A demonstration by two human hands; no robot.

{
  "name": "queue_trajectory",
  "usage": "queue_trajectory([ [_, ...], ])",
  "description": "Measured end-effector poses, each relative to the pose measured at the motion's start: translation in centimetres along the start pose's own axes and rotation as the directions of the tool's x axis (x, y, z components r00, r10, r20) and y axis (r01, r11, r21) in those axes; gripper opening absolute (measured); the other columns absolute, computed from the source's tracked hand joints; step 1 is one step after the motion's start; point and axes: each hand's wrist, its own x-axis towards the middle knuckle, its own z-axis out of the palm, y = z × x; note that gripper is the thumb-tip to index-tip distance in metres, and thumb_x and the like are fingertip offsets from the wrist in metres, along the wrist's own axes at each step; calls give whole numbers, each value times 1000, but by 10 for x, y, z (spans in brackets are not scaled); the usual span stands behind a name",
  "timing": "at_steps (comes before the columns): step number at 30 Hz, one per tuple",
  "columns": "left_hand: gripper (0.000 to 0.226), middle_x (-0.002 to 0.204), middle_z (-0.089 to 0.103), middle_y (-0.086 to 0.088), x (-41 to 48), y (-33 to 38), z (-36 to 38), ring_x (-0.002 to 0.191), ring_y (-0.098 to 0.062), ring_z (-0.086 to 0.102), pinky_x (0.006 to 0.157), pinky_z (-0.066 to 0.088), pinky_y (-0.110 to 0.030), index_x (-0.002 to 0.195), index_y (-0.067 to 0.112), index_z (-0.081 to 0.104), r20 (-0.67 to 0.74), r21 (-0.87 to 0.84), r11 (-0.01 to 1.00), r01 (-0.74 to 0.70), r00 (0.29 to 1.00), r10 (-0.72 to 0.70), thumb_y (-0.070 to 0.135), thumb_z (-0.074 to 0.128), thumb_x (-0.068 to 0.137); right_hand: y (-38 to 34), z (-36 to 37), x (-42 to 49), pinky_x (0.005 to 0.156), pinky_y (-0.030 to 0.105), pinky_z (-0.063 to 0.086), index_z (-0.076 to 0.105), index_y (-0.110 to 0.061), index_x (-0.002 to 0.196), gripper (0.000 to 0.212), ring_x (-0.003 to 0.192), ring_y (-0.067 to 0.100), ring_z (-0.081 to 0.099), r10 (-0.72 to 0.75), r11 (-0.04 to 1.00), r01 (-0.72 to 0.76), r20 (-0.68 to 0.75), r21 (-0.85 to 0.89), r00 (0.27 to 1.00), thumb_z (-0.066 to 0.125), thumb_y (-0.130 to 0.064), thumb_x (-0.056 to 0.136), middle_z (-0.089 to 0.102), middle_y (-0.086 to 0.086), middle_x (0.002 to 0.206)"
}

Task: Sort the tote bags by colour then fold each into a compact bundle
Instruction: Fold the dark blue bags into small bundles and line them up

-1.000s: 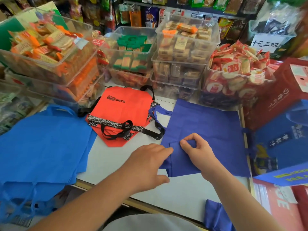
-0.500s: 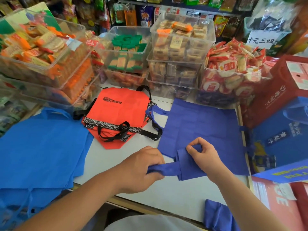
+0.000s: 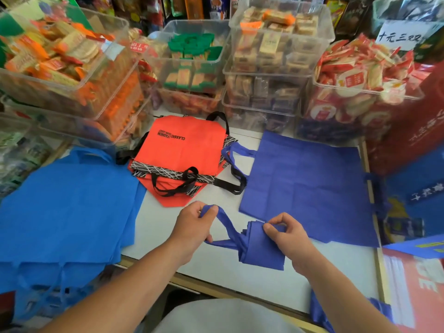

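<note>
A folded dark blue tote bundle (image 3: 260,248) lies on the white counter (image 3: 216,265) near its front edge. My right hand (image 3: 287,236) pinches the bundle's top. My left hand (image 3: 192,227) grips the bundle's handle loop (image 3: 224,224) and holds it stretched out to the left. Behind the bundle a flat dark blue tote (image 3: 310,186) lies spread out. An orange tote stack (image 3: 182,155) with black handles sits at the counter's middle back. Lighter blue totes (image 3: 64,207) lie piled at the left and hang over the edge.
Clear bins of packaged snacks (image 3: 269,58) line the back of the counter. A red and blue gift bag (image 3: 413,150) stands at the right. Another dark blue tote (image 3: 319,311) hangs below the counter's front right edge.
The folded bundle has come off the flat dark blue tote toward me. My left hand has pulled its handle out to the left, and my right hand keeps pinching the bundle.
</note>
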Motion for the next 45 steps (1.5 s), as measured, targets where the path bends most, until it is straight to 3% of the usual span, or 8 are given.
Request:
queue_trajectory([
  [13, 42, 63, 60, -13, 72, -79, -14, 49, -26, 63, 68, 61, -42, 91, 4, 58, 64, 273, 908, 317, 936, -346, 43, 52, 104, 67, 88, 60, 74, 35, 47, 54, -24, 105, 21, 92, 20, 57, -129, 806, 86, -32, -585, 991, 60, -42, 99, 60, -4, 102],
  [23, 39, 54, 52, -8, 105, -110, -9, 44, -28, 59, 50, 46, -29, 92, 9, 55, 52, 402, 875, 271, 947, -317, 44, 45, 106, 116, 147, 66, 110, 45, 40, 66, -13, 101, 31, 93, 26, 60, -644, 512, 408, -24, -756, 765, 74, 0, 74, 61, 0, 100],
  [27, 40, 46, 50, -7, 120, -125, -14, 39, -26, 52, 54, 47, -31, 82, 8, 58, 35, 432, 863, 264, 951, -309, 42, 52, 103, 115, 154, 55, 125, 42, 20, 59, -19, 102, 14, 116, 22, 56, -595, 647, 403, -98, -647, 798, 55, -31, 94, 59, -4, 114],
  [31, 42, 40, 50, -6, 125, -131, -15, 37, -27, 54, 49, 47, -30, 74, 9, 58, 6, 428, 867, 254, 959, -283, 42, 57, 100, 117, 163, 55, 125, 52, 18, 58, -21, 111, 67, 144, 26, 40, -477, 547, 254, -47, -798, 878, 48, -82, 86, 53, 1, 143],
  [38, 40, 80, 61, 5, 132, -138, -31, 74, -20, 60, 65, 53, -36, 84, 18, 52, -5, 731, 680, -57, 996, 89, 54, 70, 88, 115, 169, 61, 128, 52, 4, 27, -44, 159, 69, 159, 23, 0, -364, 441, 166, -6, -882, 931, 24, -77, 97, 7, -6, 172],
  [40, 33, 92, 52, 6, 137, -141, -37, 82, -19, 52, 66, 48, -35, 89, 22, 50, 207, 799, 452, -396, 888, 412, 39, 78, 85, 116, 169, 61, 127, 53, 3, 24, -46, 159, 69, 159, 24, -2, -360, 428, 164, -1, -889, 933, 21, -77, 98, 5, -5, 172],
  [42, 25, 92, 52, 3, 142, -147, -38, 85, -20, 49, 72, 45, -33, 88, 24, 55, 584, 668, 49, -742, 564, 583, 21, 79, 82, 115, 168, 61, 127, 52, 2, 22, -47, 159, 69, 159, 23, -3, -352, 428, 160, -1, -889, 936, 19, -78, 97, 3, -6, 172],
  [45, 14, 96, 60, 2, 139, -156, -51, 96, -21, 55, 100, 47, -36, 91, 20, 65, 856, 371, -186, -910, 257, 448, 30, 58, 97, 116, 170, 62, 127, 51, 1, 21, -48, 159, 70, 159, 22, -4, -347, 415, 158, 4, -896, 938, 19, -79, 97, 2, -5, 172],
])
